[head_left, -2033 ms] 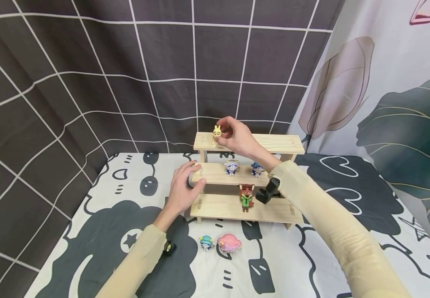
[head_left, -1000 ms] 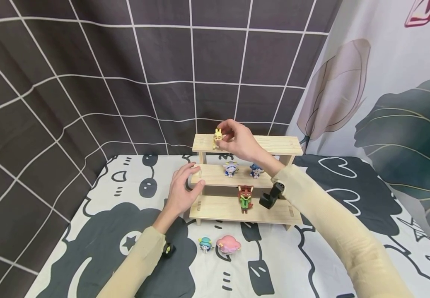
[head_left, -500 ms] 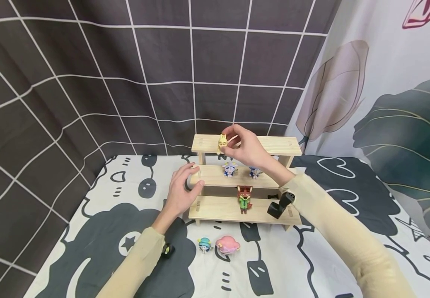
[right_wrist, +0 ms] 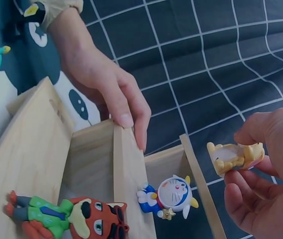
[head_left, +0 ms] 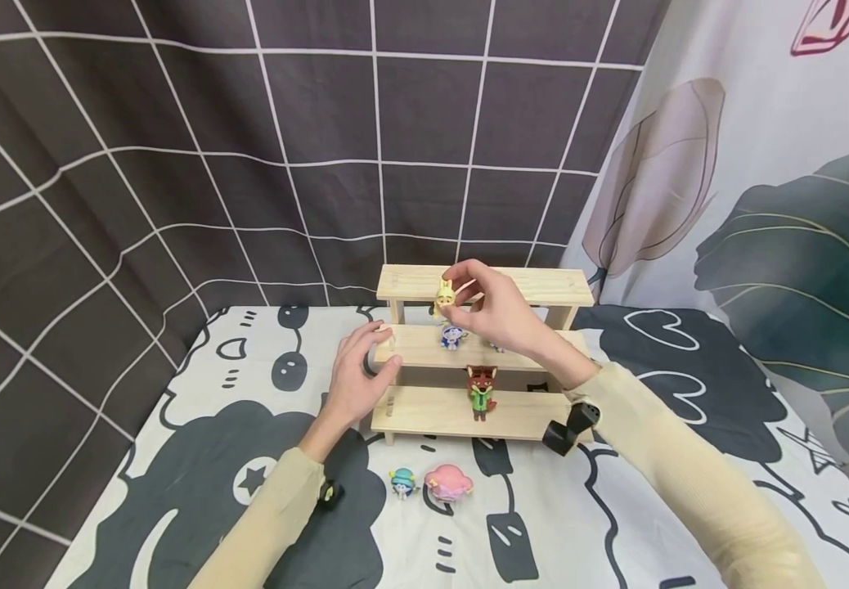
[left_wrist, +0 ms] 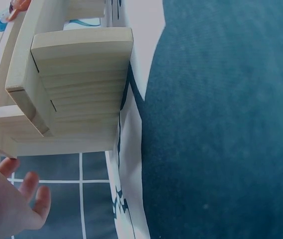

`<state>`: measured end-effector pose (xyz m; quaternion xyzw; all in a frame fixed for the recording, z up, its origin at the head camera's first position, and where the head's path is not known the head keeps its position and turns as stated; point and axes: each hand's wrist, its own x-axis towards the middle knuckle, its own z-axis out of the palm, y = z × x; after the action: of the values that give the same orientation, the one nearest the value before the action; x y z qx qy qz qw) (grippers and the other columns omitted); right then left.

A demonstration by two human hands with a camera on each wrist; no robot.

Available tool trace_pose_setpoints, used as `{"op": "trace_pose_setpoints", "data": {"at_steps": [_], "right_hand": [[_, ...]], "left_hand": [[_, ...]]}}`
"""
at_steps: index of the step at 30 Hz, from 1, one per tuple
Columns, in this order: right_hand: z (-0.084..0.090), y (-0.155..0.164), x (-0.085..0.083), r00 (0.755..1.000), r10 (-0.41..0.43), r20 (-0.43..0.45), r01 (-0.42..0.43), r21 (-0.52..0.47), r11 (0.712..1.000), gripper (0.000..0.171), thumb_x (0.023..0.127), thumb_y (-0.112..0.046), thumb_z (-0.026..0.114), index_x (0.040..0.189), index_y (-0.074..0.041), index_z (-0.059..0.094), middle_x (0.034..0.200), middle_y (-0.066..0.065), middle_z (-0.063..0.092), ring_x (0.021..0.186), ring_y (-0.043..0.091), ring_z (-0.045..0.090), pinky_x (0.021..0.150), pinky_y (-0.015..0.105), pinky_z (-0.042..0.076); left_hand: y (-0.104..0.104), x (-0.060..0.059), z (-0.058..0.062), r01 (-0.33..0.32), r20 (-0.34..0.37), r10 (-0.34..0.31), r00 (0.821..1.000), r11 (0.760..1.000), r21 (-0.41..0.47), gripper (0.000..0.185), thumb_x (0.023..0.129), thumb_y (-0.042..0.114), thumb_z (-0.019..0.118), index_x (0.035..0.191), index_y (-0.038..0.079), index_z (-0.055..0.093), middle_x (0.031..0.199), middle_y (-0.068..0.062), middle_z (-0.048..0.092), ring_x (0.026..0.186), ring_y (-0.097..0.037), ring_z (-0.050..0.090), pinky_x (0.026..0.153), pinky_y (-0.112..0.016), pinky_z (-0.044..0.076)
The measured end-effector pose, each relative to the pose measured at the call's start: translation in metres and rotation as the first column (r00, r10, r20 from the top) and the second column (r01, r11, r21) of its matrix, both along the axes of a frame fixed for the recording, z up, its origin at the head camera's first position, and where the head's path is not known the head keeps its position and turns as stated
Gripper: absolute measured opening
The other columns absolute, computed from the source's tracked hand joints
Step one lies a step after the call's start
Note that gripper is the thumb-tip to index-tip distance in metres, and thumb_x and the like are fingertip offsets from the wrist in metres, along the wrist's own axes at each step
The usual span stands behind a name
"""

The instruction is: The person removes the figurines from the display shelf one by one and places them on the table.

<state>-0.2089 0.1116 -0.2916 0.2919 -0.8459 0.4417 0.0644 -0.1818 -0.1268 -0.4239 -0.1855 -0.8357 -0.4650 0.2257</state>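
Observation:
A yellow long-eared figurine (head_left: 445,294) is pinched between the thumb and fingers of my right hand (head_left: 496,307). In the right wrist view this figurine (right_wrist: 236,157) tips sideways, held off the top board. My left hand (head_left: 357,368) holds the left end of the wooden tiered shelf (head_left: 483,413) at its middle board, thumb in front and fingers behind. On that middle board stands a blue-and-white figurine (head_left: 452,337); another to its right is mostly hidden by my right hand. A red fox figurine (head_left: 481,394) in green stands on the lowest board.
In front of the shelf, a small teal-hatted figurine (head_left: 402,483) and a pink figurine (head_left: 449,483) sit on the black-and-white patterned cloth (head_left: 572,523). A dark grid-patterned curtain (head_left: 321,196) hangs close behind the shelf, with a pale leaf-print curtain (head_left: 660,188) at the right.
My right hand has lifted the yellow figurine from the left part of the top board and brought it rightward and nearer, over the board's front edge. My left hand stays put.

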Motion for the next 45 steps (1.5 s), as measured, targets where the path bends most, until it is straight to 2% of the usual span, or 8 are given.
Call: {"op": "trace_pose_setpoints", "data": {"at_steps": [10,16,27,38,45], "right_hand": [[-0.003,0.008,0.02,0.999,0.024,-0.037,-0.025,-0.012,1.0,0.04,0.082,0.001,0.077,0.118,0.001,0.06,0.106,0.011,0.063,0.09,0.022,0.064,0.071,0.03,0.052],[-0.008,0.012,0.03,0.996,0.065,-0.065,-0.067,-0.022,0.998,0.04,0.081,0.003,0.078,0.116,0.002,0.061,0.104,0.009,0.064,0.089,0.02,0.065,0.068,0.03,0.054],[-0.02,0.025,0.051,0.993,0.088,-0.079,-0.092,-0.043,0.995,0.038,0.08,0.006,0.077,0.114,0.002,0.061,0.101,0.008,0.065,0.084,0.02,0.065,0.064,0.03,0.053],[-0.032,0.038,0.072,0.994,0.075,-0.084,-0.078,-0.037,0.996,0.041,0.077,0.009,0.079,0.113,-0.002,0.061,0.099,0.002,0.065,0.083,0.017,0.065,0.064,0.029,0.055],[-0.042,0.044,0.086,0.99,0.076,-0.115,-0.08,-0.026,0.997,0.041,0.077,0.008,0.079,0.112,-0.003,0.061,0.098,0.0,0.065,0.078,0.019,0.064,0.064,0.029,0.053]], "left_hand": [[0.0,-0.001,0.0,0.001,-0.004,-0.001,1.0,1.0,0.004,0.043,0.088,0.02,0.071,0.126,0.001,0.066,0.142,-0.017,0.053,0.126,-0.035,0.047,0.104,-0.053,0.036],[0.0,0.0,0.001,-0.002,0.0,0.002,1.0,1.0,0.002,0.042,0.088,0.02,0.07,0.126,0.002,0.066,0.142,-0.02,0.052,0.125,-0.036,0.047,0.103,-0.055,0.036],[0.0,0.0,0.001,-0.004,0.005,0.004,1.0,1.0,-0.01,0.042,0.089,0.02,0.069,0.127,0.002,0.065,0.143,-0.016,0.052,0.126,-0.035,0.046,0.103,-0.054,0.037],[0.0,0.0,0.001,-0.003,0.003,0.003,1.0,1.0,0.002,0.042,0.089,0.02,0.069,0.127,0.002,0.065,0.143,-0.018,0.051,0.125,-0.036,0.047,0.102,-0.055,0.037],[0.0,-0.001,0.0,0.001,0.011,-0.001,1.0,1.0,0.007,0.042,0.089,0.021,0.069,0.127,0.003,0.066,0.144,-0.016,0.051,0.126,-0.036,0.046,0.103,-0.055,0.036]]}}
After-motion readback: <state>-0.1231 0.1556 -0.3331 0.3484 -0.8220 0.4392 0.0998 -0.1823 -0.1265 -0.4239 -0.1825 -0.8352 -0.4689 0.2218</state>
